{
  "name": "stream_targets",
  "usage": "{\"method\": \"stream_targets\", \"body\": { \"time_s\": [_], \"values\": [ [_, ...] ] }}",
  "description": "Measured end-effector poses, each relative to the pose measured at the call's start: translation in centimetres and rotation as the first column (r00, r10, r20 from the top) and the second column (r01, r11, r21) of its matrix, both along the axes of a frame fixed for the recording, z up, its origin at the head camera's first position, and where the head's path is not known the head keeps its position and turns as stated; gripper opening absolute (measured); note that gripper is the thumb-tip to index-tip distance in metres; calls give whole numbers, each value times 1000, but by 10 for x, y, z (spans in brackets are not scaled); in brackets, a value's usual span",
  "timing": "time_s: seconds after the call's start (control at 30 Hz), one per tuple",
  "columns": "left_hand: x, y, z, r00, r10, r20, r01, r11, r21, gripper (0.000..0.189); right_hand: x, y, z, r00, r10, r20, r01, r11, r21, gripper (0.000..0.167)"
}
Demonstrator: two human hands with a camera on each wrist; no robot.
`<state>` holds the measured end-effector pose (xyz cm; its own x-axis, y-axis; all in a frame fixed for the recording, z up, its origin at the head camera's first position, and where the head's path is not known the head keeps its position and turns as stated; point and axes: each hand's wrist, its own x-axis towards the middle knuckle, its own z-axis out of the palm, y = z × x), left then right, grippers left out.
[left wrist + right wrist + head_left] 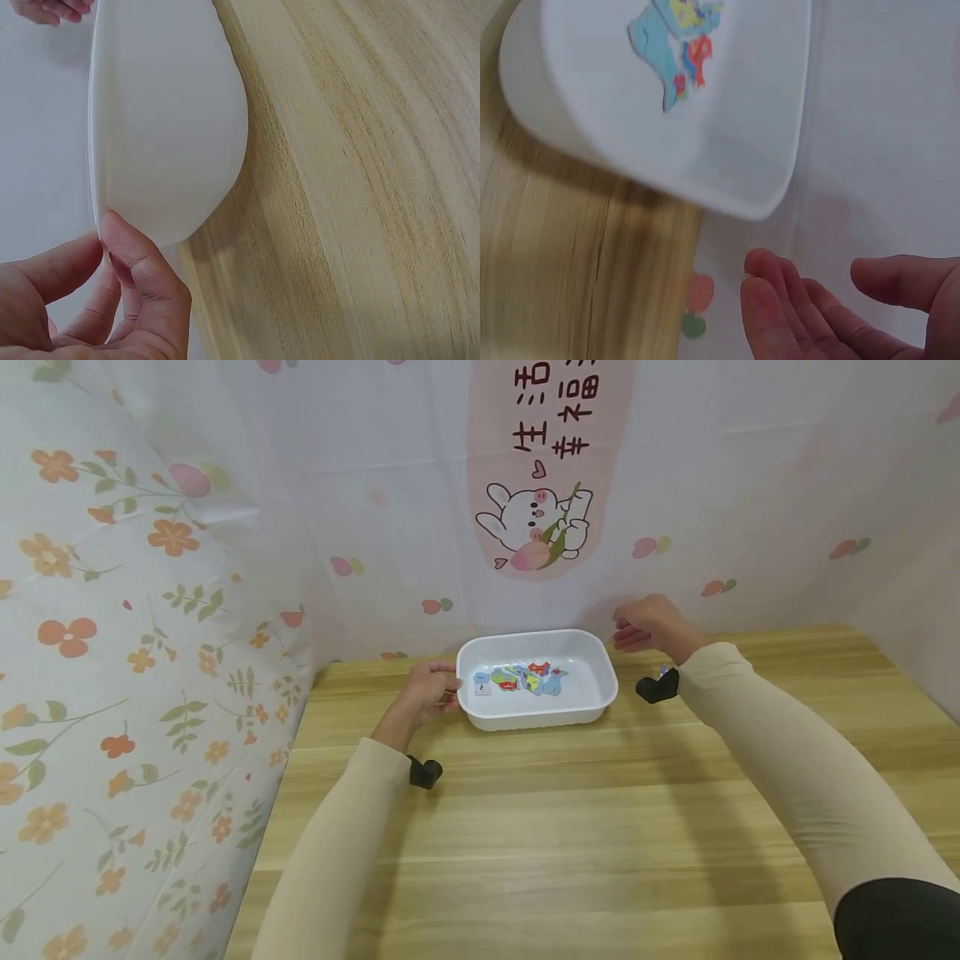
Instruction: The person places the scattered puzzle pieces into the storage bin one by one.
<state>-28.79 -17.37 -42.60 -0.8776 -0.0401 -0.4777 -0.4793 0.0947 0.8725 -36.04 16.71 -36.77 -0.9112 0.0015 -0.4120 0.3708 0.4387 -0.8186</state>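
Note:
A white plastic tray [537, 720] stands at the back of the wooden table, with several colourful cut-out pieces [534, 683] lying inside it. At the tray's left end, my left hand [429, 693] pinches the rim between thumb and fingers; the left wrist view shows this grip [127, 292] close up. Off the tray's right end hovers my right hand [647, 625], its fingers loosely bent and apart from the rim. In the right wrist view that hand [832, 315] has a gap between thumb and fingers, with nothing held.
The wooden table [525, 827] stretches toward me. A printed cloth [390, 510] hangs right behind the tray, and a floral cloth [150, 693] borders the left side. A small bluish object [664, 669] shows beside my right wrist.

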Motion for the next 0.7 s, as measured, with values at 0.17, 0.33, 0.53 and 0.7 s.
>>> {"method": "stream_targets", "body": {
  "time_s": [0.17,0.33,0.53,0.7],
  "values": [
    [0,0,1,1000,-1,2,1,1000,5,41,6,24,4,1000,12,-1,-12,1000,3,36],
    [0,0,2,1000,0,7,0,1000,1,40,12,48,3,999,30,14,-30,1000,3,30],
    [0,1,3,1000,1,5,-1,1000,0,39,15,74,-5,999,21,47,-21,1000,-7,14],
    [0,1,2,1000,-3,5,3,1000,-3,39,20,92,-14,994,25,103,-23,1000,-21,7]
  ]
}}
